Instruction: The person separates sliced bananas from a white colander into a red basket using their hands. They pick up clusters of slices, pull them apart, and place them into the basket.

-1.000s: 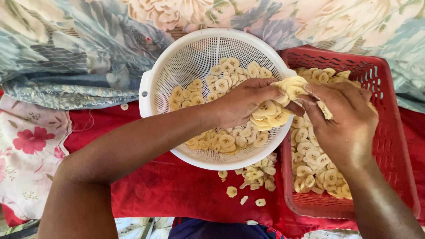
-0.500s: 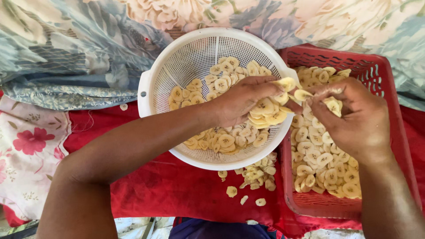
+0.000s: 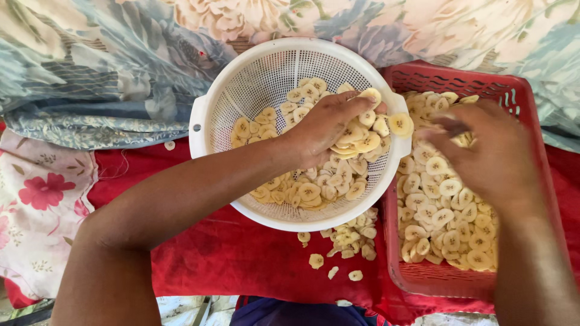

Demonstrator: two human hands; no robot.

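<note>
A white colander sat on a red cloth. Inside it the left hand was closed on a stack of banana slices. Spilled slices lay below. The right hand, fingers curled, pressed into slices in the red basket.
</note>
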